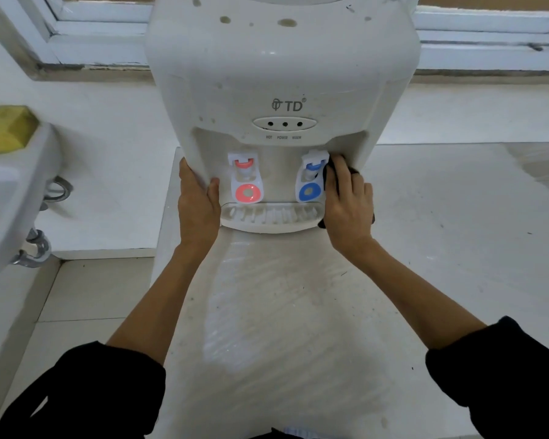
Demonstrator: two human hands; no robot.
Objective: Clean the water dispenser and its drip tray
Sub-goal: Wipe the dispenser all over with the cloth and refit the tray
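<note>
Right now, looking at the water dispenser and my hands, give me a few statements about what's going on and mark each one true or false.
1. The left hand grips the dispenser on the red tap side. True.
2. The right hand presses a white sponge. False: it presses a dark cloth.
3. The cloth is beside the blue tap. True.
4. The drip tray has been taken out. False: it sits under the taps.
5. A yellow sponge lies on the sink. True.
</note>
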